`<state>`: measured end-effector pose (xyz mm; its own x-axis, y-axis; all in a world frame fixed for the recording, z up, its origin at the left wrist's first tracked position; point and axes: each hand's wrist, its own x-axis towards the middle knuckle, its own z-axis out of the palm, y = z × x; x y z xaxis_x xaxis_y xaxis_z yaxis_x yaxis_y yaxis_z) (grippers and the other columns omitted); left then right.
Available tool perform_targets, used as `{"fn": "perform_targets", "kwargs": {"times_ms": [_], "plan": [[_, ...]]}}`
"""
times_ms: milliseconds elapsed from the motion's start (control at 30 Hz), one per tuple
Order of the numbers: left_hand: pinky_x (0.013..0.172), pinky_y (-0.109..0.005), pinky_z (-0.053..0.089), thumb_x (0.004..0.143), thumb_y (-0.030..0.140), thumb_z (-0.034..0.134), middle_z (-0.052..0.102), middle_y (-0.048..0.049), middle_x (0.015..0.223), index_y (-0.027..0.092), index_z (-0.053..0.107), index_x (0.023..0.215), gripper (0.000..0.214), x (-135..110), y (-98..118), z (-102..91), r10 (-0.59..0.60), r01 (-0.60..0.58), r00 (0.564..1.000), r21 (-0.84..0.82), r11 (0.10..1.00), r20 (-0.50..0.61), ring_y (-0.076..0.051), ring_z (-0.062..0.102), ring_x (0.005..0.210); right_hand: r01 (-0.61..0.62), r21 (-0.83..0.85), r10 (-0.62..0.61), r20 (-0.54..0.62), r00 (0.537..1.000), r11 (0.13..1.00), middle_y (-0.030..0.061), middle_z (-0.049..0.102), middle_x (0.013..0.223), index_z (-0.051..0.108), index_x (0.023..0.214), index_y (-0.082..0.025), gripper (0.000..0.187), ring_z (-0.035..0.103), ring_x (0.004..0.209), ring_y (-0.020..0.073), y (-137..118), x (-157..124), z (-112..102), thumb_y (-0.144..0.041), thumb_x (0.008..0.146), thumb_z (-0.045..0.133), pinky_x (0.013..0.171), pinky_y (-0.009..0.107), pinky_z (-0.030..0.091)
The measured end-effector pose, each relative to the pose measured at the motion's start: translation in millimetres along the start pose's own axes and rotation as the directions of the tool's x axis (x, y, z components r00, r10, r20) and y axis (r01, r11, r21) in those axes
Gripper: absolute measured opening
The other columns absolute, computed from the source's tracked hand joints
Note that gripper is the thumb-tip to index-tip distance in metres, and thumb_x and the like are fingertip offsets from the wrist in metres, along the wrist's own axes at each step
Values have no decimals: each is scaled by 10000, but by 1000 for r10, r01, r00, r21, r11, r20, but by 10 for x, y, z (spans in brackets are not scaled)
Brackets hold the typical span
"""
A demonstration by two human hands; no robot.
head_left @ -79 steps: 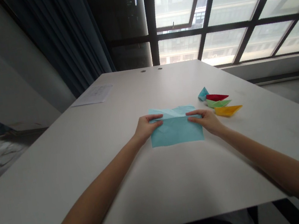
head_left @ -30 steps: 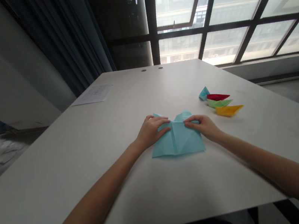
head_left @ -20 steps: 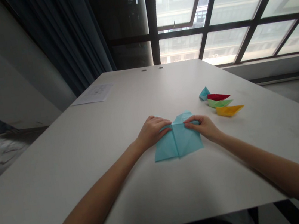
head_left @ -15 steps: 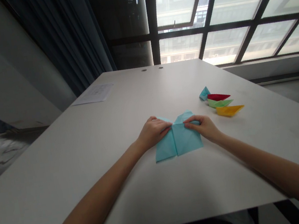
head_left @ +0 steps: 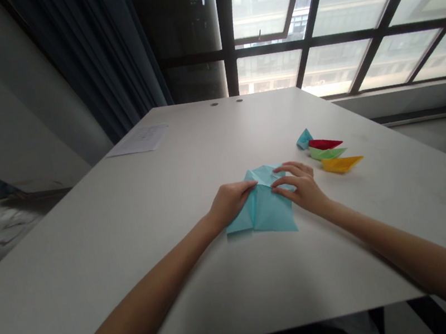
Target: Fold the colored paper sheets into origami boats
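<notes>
A creased sheet of light blue origami paper is between my hands above the table, with a fold down its middle and a raised flap at the far side. My left hand grips its left part, thumb pointing in towards the centre crease; its other fingers are mostly hidden behind the paper. On the right, my right hand pinches the folded edge between thumb and index finger, while its other fingers spread over the upper right part. The lower left corner of the paper hangs slightly above the table surface.
To the right on the white table stand a yellow paper boat, a green paper boat, a red paper boat and a small blue folded paper piece. A printed sheet lies at the far left edge.
The blue paper has tilted and shifted slightly left, its lower left edge lifting. My left hand has moved a little lower, and the right hand's fingers have spread over the flap.
</notes>
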<state>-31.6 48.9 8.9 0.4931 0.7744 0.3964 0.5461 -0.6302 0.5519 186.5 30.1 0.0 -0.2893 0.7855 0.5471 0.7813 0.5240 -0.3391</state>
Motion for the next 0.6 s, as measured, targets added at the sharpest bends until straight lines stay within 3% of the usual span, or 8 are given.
{"fn": "perform_targets", "kwargs": {"times_ms": [67,167,333,533,600], "plan": [[760,-275,450,826,300,457,671,-32,966,257,639,1015,265,0,11,5,8,-8,1000,-1,1000,-3,-204,632,849,63,42,-66,80,995,997,27,661,908,648,828,-254,158,556,931,203,10,-7,14,-347,811,521,903,391,251],[746,-259,457,827,293,459,676,-34,951,229,641,1004,262,2,32,1,24,-24,1000,8,1000,11,-187,635,833,130,87,-138,89,986,988,28,675,837,603,889,-217,168,601,772,160,10,-15,33,-306,849,467,838,344,321],[742,-228,464,837,270,445,679,-17,938,217,633,1000,255,-4,66,7,53,-53,999,13,999,-11,-150,634,828,156,101,-163,62,985,983,37,665,880,546,932,-210,158,604,770,164,-29,-22,26,-261,870,410,790,314,401],[776,-230,460,843,205,415,646,-29,1032,221,566,1111,308,-25,86,33,188,-188,982,17,982,15,-140,616,885,133,103,-146,141,979,986,33,661,822,525,931,-215,147,613,725,167,-47,-43,41,-291,860,421,693,298,454],[775,-230,459,840,207,422,657,-28,1001,219,584,1078,287,-29,108,20,198,-198,980,4,980,32,-141,619,867,154,133,-171,132,976,979,46,651,923,533,913,-221,129,611,801,166,-54,-41,22,-289,850,443,732,301,457]]}}
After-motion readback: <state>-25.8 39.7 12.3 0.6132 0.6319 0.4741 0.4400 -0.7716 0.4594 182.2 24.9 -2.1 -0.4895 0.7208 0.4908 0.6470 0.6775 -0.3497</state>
